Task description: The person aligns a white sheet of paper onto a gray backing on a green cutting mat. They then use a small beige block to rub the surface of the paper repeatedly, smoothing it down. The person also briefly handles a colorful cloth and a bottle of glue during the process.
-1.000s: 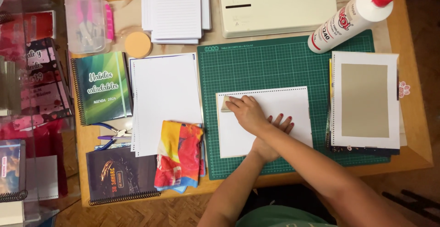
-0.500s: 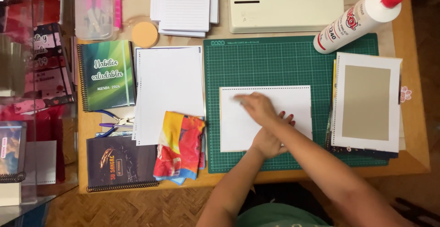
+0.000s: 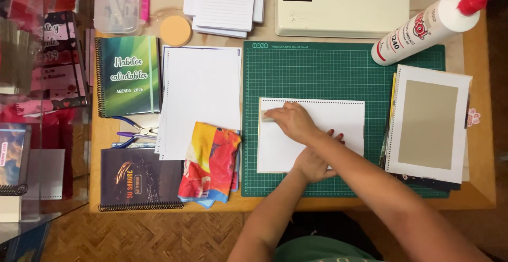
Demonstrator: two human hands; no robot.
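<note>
- The right hand (image 3: 292, 122) crosses over the left and presses a small pale block (image 3: 268, 116), fingers closed on it, against the top-left part of a white sheet (image 3: 346, 122).
- The left hand (image 3: 315, 161) lies flat and open on the same sheet, pinning its lower middle.
- The sheet rests on a green cutting mat (image 3: 317, 71) directly under both hands.
- Beyond the right hand's reach, up and to the right, lies a glue bottle (image 3: 428, 26); left of the hands sit a colourful cloth (image 3: 211, 164) and a blank page stack (image 3: 201, 98).
- Risk, as I judge it: uneven pressure could crease or shift the sheet if the flat hand lifts.
- The block's exact kind is hard to make out; the forearms hide part of the sheet.
</note>
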